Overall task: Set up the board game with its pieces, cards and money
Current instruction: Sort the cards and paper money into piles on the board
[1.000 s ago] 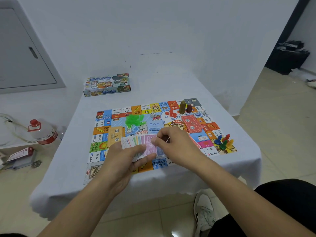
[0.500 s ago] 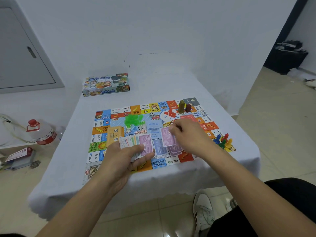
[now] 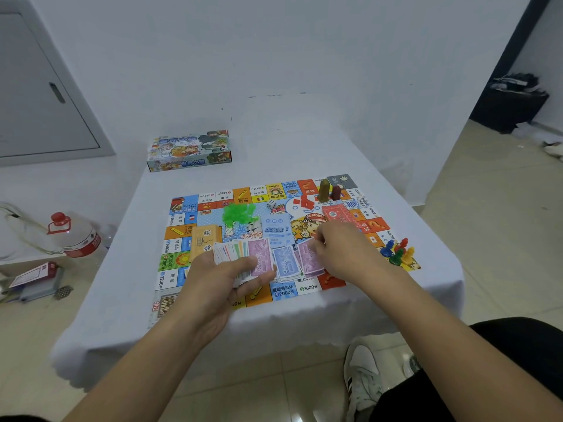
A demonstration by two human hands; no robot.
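White cloth covers a small table [image 3: 122,300] where a colourful game board [image 3: 213,208] lies flat. The left hand [image 3: 219,287] grips a fanned stack of paper money [image 3: 240,257] above the board's near edge, thumb curled over a purple note. The right hand [image 3: 344,254] pinches a purple note [image 3: 307,257] over a purple pile, just beside a blue pile [image 3: 285,263]. Green pieces [image 3: 239,213], red pieces [image 3: 304,203], an orange card deck [image 3: 204,239], a red card deck [image 3: 335,214] and coloured pawns [image 3: 397,252] sit on the board. Farther back on the table rests the game box [image 3: 189,152].
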